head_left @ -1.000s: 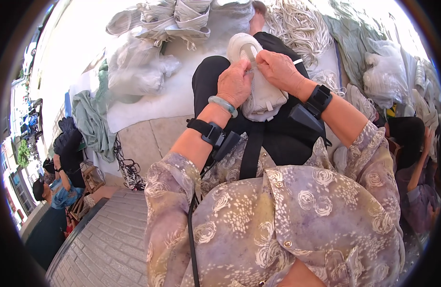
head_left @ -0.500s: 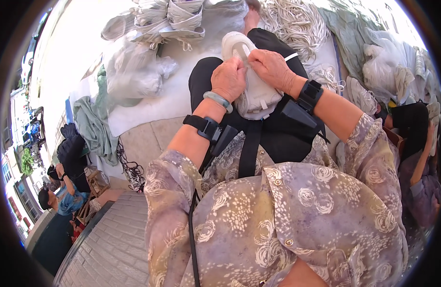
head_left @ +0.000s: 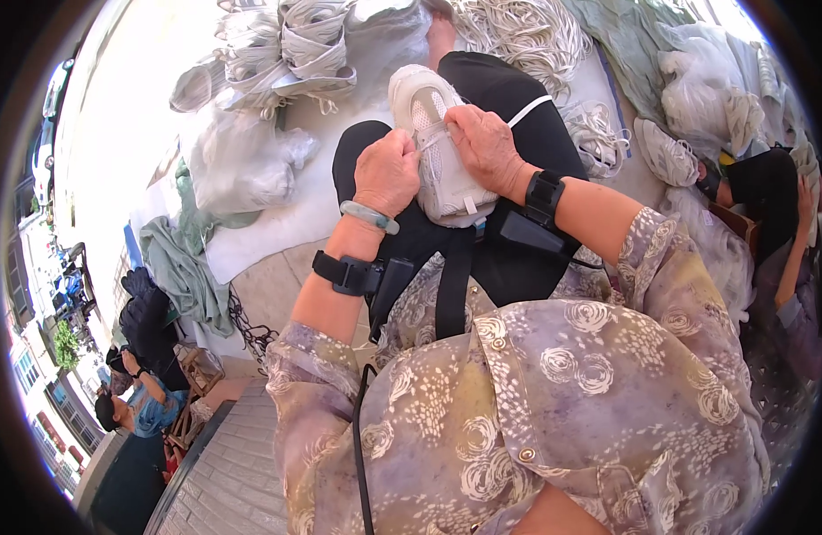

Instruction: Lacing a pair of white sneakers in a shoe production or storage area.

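Note:
A white sneaker (head_left: 429, 125) lies on my lap, toe pointing away from me, resting on black trousers. My left hand (head_left: 386, 169) grips its left side with the fingers curled at the lace area. My right hand (head_left: 484, 147) presses on the right side of the upper, fingers pinching a white shoelace (head_left: 529, 109) that runs off across my right thigh. Both wrists wear black bands, and the left also has a pale bracelet.
A heap of white shoes (head_left: 291, 49) and clear plastic bags (head_left: 237, 165) lie on a white sheet ahead. A pile of white laces (head_left: 518, 31) sits beyond my knee. Another white sneaker (head_left: 665, 152) lies to the right near a seated person (head_left: 776, 223). Other people sit at the lower left.
The view has tilted, so the sneaker and hands sit slightly lower in frame. My fingers have shifted along the lace area; the lace now trails out across my right thigh.

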### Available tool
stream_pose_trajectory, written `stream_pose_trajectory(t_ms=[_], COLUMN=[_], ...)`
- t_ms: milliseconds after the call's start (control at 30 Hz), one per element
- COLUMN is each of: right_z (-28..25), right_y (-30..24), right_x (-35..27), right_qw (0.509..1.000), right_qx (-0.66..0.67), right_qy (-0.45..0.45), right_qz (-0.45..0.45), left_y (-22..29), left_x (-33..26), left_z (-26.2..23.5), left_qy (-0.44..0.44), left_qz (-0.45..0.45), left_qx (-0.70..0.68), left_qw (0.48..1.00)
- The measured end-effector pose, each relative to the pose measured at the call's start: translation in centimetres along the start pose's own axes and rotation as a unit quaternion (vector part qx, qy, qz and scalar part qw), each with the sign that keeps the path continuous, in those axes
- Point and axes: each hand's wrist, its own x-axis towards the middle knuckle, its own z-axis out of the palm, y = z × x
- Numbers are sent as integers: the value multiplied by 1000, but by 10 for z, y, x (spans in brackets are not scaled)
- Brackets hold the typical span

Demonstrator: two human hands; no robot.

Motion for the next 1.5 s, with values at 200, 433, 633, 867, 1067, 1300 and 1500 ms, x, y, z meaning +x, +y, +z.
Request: stream_pose_trajectory(t_ms=[200,433,633,867,1067,1300,1500], right_z=[-26,-61,-57,-69,-99,-195,-290], right_y=[2,29,37,28,36,65,47], right_x=[26,20,4,9,18,38,50], right_qw=[987,977,979,981,945,939,910], right_qx=[36,-38,-90,-61,-168,-249,-350], right_qy=[-158,-200,-160,-147,-262,-203,-101], right_qz=[5,-58,-86,-111,-96,-121,-198], left_y=[-47,-147,-24,-8,-45,-141,-125], left_x=[-25,-112,-41,-5,-7,-62,-95], left_z=[-54,-114,-52,-10,-66,-237,-316], left_qy=[67,-13,62,13,62,188,242], left_qz=[-24,-310,114,273,217,-23,-73], left_qx=[122,146,228,278,373,554,589], left_qw=[990,939,965,921,900,811,768])
